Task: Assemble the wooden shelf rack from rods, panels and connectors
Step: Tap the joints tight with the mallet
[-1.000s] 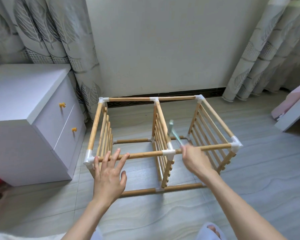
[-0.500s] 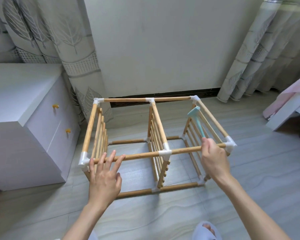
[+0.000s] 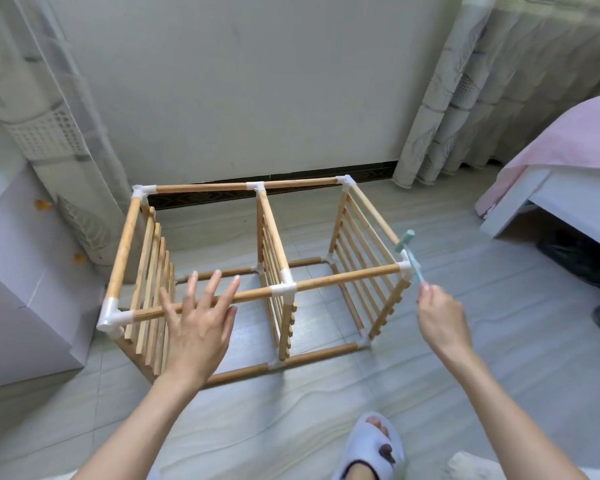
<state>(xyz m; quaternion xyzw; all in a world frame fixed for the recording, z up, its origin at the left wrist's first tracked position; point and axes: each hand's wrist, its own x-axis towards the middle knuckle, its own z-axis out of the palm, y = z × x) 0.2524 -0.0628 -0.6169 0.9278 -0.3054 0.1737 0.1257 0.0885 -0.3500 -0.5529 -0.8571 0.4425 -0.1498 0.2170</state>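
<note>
The rack stood on the floor, probably light and stiff but loose at its push-fit connectors. The left hand, its grip spread, hovered at the near top rod. The right hand pinched a small mallet beside the near right corner connector.

Soft, even daylight fills the room, with pale sheen on the floor tiles and only faint shadows. Wide-angle bending curves the edges; the curtains look smeared.
</note>
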